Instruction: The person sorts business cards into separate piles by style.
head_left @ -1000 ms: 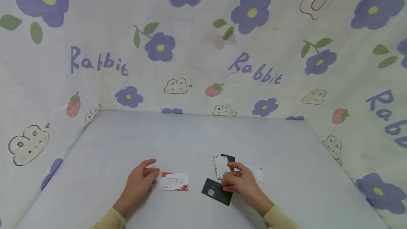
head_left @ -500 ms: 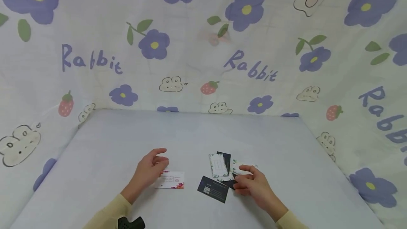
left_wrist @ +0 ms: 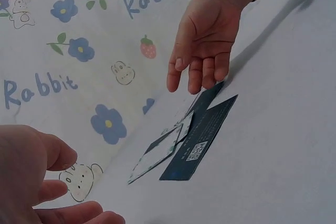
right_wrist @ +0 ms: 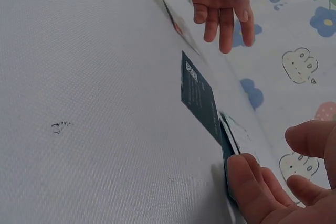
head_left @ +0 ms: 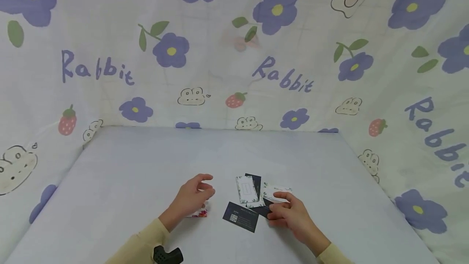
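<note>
My left hand [head_left: 190, 196] hovers with loosely bent fingers above a white business card with red flowers [head_left: 199, 212], hiding most of it. My right hand [head_left: 293, 217] is at the right of a group of cards. Its fingertips lie by the edge of a dark card [head_left: 264, 208], and the right wrist view shows its thumb apart from the fingers. A dark business card with a QR code [head_left: 240, 216] lies nearest the front. Behind it, a white card with green leaves [head_left: 247, 189] overlaps another dark card [head_left: 258, 180]. A further leafy white card [head_left: 271, 189] is partly covered by my right hand.
The cards lie flat on a pale table [head_left: 165, 154]. Cloth with a printed rabbit and flower pattern [head_left: 216, 64] closes off the back and sides. A black device [head_left: 167, 255] sits at the left sleeve.
My left hand has moved right, from beside the red-flowered card to over it. My right hand has drawn back to the right, uncovering more of the grouped cards. The head view has shifted slightly.
</note>
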The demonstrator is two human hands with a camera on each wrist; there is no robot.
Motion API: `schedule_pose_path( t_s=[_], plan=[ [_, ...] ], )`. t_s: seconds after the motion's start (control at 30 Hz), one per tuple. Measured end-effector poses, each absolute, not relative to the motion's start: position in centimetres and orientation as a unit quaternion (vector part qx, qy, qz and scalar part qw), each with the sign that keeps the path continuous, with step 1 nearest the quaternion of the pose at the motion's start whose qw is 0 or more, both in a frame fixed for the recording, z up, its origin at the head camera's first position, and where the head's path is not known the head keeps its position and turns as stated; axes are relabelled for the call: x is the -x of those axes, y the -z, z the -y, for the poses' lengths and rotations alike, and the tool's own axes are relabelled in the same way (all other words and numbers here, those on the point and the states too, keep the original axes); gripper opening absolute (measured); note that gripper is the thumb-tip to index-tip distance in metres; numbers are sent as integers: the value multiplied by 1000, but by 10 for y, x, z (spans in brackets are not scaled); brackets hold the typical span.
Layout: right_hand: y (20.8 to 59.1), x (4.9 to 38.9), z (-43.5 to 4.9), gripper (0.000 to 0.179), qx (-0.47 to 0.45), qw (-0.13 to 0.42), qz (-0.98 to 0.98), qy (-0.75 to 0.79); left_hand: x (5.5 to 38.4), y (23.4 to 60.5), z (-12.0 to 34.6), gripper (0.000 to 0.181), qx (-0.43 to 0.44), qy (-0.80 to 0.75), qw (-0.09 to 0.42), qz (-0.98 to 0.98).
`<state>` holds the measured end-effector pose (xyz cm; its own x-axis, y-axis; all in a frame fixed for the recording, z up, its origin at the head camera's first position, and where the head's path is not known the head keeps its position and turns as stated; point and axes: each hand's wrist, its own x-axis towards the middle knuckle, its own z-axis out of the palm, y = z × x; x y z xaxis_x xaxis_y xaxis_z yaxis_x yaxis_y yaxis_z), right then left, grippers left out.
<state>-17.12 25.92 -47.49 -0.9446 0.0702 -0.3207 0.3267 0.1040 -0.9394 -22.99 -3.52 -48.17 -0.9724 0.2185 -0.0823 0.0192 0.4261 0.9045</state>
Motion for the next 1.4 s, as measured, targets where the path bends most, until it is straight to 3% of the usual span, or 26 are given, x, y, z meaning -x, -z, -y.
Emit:
schedule_pose_path(
  t_s=[0.23, 0.6, 1.4],
  plan=[
    [476, 170, -254, 53, -127, 115, -744, 645, 225, 486, 13, 47, -89, -522, 136, -837],
    [472, 165, -244, 55, -120, 134, -726, 663, 217, 484, -5, 51, -122, -520, 145, -833],
    [479, 164, -235, 52, -167, 149, -657, 720, 213, 485, -11, 48, -67, -598, 192, -775]
  ],
)
